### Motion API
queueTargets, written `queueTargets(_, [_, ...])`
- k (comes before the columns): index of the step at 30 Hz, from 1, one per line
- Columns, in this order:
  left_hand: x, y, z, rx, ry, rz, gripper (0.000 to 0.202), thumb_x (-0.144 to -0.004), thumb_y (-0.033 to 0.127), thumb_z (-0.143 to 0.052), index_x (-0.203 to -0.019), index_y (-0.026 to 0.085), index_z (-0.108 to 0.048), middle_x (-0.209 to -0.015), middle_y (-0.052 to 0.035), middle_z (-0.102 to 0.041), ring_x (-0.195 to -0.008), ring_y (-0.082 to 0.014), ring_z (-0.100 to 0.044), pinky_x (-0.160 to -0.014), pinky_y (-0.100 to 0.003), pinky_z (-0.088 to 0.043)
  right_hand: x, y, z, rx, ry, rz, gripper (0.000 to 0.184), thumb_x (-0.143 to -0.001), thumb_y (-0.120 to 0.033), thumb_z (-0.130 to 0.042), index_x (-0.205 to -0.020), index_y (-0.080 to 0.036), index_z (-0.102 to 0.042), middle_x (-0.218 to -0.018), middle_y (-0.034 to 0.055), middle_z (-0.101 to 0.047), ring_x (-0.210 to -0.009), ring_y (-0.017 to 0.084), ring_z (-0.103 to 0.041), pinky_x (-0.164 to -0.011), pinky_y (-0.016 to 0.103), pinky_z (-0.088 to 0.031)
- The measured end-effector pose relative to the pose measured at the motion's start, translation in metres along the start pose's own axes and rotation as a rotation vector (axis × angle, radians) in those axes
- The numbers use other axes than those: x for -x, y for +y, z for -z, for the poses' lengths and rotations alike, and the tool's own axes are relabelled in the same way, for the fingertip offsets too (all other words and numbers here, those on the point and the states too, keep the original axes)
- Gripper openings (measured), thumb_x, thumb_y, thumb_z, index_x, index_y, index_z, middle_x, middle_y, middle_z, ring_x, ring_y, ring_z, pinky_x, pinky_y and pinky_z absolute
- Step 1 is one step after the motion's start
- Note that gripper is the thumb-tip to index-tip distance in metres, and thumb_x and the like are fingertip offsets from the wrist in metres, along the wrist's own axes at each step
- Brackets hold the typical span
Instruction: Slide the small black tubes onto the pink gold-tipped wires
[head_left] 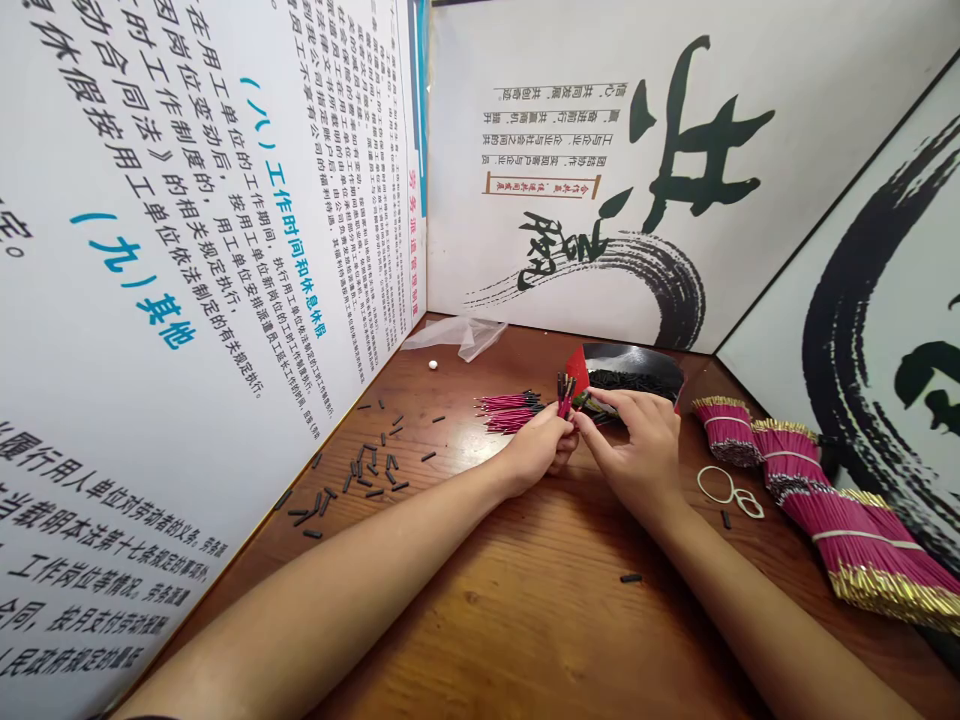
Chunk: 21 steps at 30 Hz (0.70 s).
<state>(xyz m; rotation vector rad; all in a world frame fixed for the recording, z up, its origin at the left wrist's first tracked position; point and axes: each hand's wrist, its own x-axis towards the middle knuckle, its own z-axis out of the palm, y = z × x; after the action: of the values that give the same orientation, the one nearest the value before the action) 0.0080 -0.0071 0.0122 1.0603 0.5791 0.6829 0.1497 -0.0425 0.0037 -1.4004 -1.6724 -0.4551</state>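
Left hand (541, 446): 1; closed around the bunch, black tips up.
Bunch (566, 402): 1, of several pink wires too tightly packed to count; between your two hands, the centre of this clock, 12 pointing away from you.
Right hand (639, 436): 1; thumb and forefinger brought up to the bunch; whether they pinch a sleeve, you cannot tell from here.
Step in hand: fingertip work on the black wire ends, by the look of it; the next move seems to call for a steady left hold and a fine right pinch.
Box (630, 354): 1, at 2 o'clock, just beyond your right fingers; its black sleeves (630, 381) uncountable.
Loose wires (504, 412): 1 pile, at 9 o'clock, near your left hand; dozens, overlapping.
Scattered sleeves (369, 470): roughly thirty, 8 to 9 o'clock; 2 strays, 4 and 5 o'clock.
Bundles (793, 458): 3, white-banded, 3 to 4 o'clock.
Spare bands (699, 484): 2 or 3 loops, 4 o'clock.
Bag (484, 340): 1, clear, 10 to 11 o'clock.
White bit (433, 365): 1, 10 o'clock.
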Motion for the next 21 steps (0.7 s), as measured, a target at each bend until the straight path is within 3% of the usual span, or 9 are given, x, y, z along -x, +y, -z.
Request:
queueTargets(11, [-0.002, -0.002, 0.002, 0.033, -0.014, -0.001, 0.010, -0.079, 0.022, -0.043, -0.083, 0.023, -0.034, -0.056, 0.0098, -0.026, -0.041, -0.0056, -0.012, -0.040, -0.017, -0.008, 0.000, 0.000, 0.001, -0.030, -0.005, 0.005, 0.026, -0.089, -0.038, -0.062, -0.109, -0.022, -0.068, -0.100, 0.0059, -0.070, -0.098, 0.024, -0.057, -0.090, 0.040, -0.039])
queueTargets(21, [-0.003, -0.001, 0.012, 0.215, -0.074, -0.002, 0.010, -0.074, 0.022, -0.041, -0.077, 0.022, -0.032, -0.054, 0.0093, -0.021, -0.041, -0.0062, -0.008, -0.039, -0.018, -0.008, -0.001, 0.013, 0.002, -0.177, 0.078, -0.128, 0.017, -0.091, -0.028, -0.051, -0.095, -0.020, -0.066, -0.094, 0.0063, -0.069, -0.092, 0.023, -0.057, -0.087, 0.040, -0.041])
